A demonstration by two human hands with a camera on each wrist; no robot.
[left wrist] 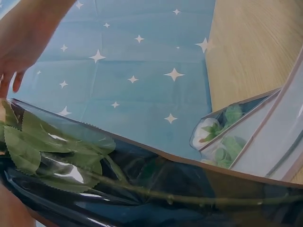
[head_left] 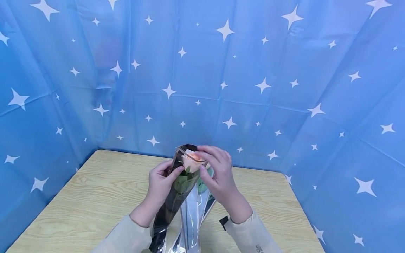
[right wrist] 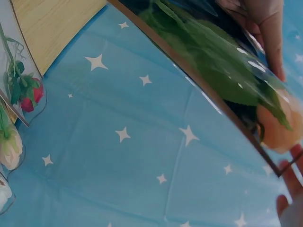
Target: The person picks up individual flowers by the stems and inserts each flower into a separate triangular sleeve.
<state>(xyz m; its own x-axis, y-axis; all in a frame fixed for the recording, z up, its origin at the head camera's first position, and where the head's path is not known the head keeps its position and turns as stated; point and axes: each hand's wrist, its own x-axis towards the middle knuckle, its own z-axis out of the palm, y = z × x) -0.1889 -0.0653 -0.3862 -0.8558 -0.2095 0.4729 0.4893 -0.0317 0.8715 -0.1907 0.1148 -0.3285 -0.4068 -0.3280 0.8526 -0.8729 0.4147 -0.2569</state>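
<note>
A peach rose (head_left: 193, 161) with green leaves (left wrist: 28, 146) stands in a dark-backed clear flower sleeve (head_left: 171, 200), tilted with its bloom end up and away from me. My left hand (head_left: 161, 181) grips the sleeve just below the bloom, thumb on the front, the other fingers mostly hidden behind. At the sleeve's top rim is my right hand (head_left: 219, 172), fingers reaching over the bloom and thumb by the sleeve's side. In the right wrist view, the right fingertips (right wrist: 296, 163) sit spread around the sleeve's corner, close to the petals.
Several more wrapped flowers in clear sleeves (head_left: 191, 214) lie on the wooden table (head_left: 95, 196) under and beside the held one. Among them are red roses (right wrist: 31, 97), a pale peach flower (right wrist: 10, 146) and a white flower (left wrist: 204, 132). A blue star-patterned curtain (head_left: 202, 70) surrounds the table.
</note>
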